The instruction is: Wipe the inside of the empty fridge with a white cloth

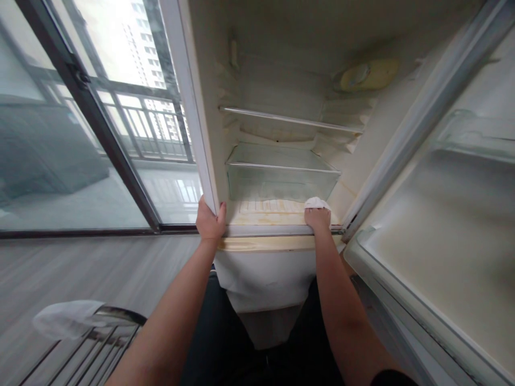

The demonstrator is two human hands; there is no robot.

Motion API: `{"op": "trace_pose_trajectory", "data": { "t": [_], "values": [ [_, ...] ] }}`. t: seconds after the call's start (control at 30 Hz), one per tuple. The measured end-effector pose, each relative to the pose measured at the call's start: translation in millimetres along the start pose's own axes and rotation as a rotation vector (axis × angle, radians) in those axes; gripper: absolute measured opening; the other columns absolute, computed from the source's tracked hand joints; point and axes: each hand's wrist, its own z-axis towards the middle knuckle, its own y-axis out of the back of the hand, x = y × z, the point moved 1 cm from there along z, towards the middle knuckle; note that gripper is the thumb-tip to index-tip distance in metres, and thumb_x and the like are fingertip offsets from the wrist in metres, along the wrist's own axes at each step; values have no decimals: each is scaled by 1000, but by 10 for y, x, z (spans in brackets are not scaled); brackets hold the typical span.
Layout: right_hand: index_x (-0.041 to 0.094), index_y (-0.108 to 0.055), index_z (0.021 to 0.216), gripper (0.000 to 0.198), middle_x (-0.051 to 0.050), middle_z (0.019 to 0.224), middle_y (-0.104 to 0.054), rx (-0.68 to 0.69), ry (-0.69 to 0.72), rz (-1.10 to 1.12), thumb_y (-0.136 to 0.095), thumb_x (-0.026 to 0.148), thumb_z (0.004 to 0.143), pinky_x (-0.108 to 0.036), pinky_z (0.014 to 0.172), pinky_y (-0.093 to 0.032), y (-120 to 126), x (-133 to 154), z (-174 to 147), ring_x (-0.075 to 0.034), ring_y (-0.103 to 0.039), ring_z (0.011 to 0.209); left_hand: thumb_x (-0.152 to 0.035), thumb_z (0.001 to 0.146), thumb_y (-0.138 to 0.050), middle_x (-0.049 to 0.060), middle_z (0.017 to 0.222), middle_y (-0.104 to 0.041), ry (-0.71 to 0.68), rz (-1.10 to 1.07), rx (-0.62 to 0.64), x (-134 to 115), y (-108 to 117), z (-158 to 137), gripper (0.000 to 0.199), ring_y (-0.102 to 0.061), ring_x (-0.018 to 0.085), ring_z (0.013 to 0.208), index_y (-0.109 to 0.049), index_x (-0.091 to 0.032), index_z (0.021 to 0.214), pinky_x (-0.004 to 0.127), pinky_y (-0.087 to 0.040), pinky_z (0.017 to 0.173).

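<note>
An open refrigerator stands in front of me, its inner floor marked with yellowish stains. My left hand is wrapped round the lower part of its left side edge. Near the front right of that floor, my right hand is closed on a white cloth, pressing it against the surface. Behind the cloth is a clear drawer below a glass shelf. Higher up runs another shelf with a shiny front edge.
The refrigerator door hangs open on the right. A yellow bottle-like item lies on the upper right. To the left is a sliding glass door. A metal rack with a white cloth stands at lower left.
</note>
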Motion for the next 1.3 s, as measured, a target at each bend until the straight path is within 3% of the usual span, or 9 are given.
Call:
{"op": "trace_pose_trajectory", "data": {
  "t": [0.1, 0.4, 0.6, 0.73, 0.9, 1.0, 1.17, 1.3],
  "values": [
    [3, -62, 139, 58, -26, 146, -53, 27, 78, 5, -30, 34, 102, -50, 117, -28, -40, 281, -104, -38, -46, 139, -55, 90, -53, 20, 132, -63, -4, -5, -8, 10, -15, -1, 69, -61, 36, 124, -44, -13, 143, 47, -50, 101],
    [12, -65, 135, 53, -21, 138, -59, -15, 506, 130, -33, 39, 103, -54, 121, -21, -234, 1239, -753, -37, -49, 131, -56, 90, -53, 21, 130, -64, -3, 5, -21, 12, -25, -8, 70, -63, 36, 122, -44, -12, 143, 46, -50, 99],
    [14, -64, 134, 51, -18, 138, -60, 40, 714, 190, -33, 40, 103, -56, 119, -24, -257, 1825, -909, -37, -50, 131, -57, 89, -53, 21, 131, -64, -8, 19, -18, -13, 0, -8, 71, -63, 35, 121, -44, -12, 143, 44, -51, 98],
    [14, -63, 136, 49, -17, 144, -58, 67, 843, 167, -35, 37, 104, -53, 122, -23, -278, 2004, -938, -34, -49, 134, -60, 88, -54, 21, 129, -64, -10, 29, -17, 8, -1, 1, 73, -65, 36, 117, -46, -11, 142, 44, -52, 94],
    [15, -63, 136, 49, -17, 139, -62, 88, 999, 142, -36, 43, 107, -43, 116, -33, -244, 1796, -774, -28, -55, 127, -58, 88, -55, 20, 129, -64, -20, 18, -15, 35, -17, 12, 71, -63, 37, 119, -47, -12, 141, 45, -51, 97],
    [14, -65, 132, 47, -17, 133, -64, 85, 986, 136, -36, 42, 108, -39, 113, -35, -185, 1485, -612, -26, -57, 124, -57, 89, -54, 21, 131, -62, -15, 4, 3, 30, -16, 10, 71, -61, 37, 124, -45, -12, 143, 47, -50, 101],
    [15, -64, 134, 44, -15, 126, -65, -32, 688, 141, -38, 37, 107, -35, 112, -36, -133, 726, -426, -23, -55, 121, -56, 89, -54, 22, 130, -62, 3, -15, 28, 14, 1, 11, 72, -60, 40, 123, -44, -12, 145, 52, -50, 101],
    [17, -70, 121, 40, -15, 123, -65, -199, 383, 280, -40, 38, 105, -39, 114, -35, -148, 64, -428, -24, -53, 124, -56, 88, -55, 22, 130, -61, -11, -27, 35, 13, 7, 23, 71, -60, 40, 122, -46, -12, 143, 51, -50, 100]
  ]
}}
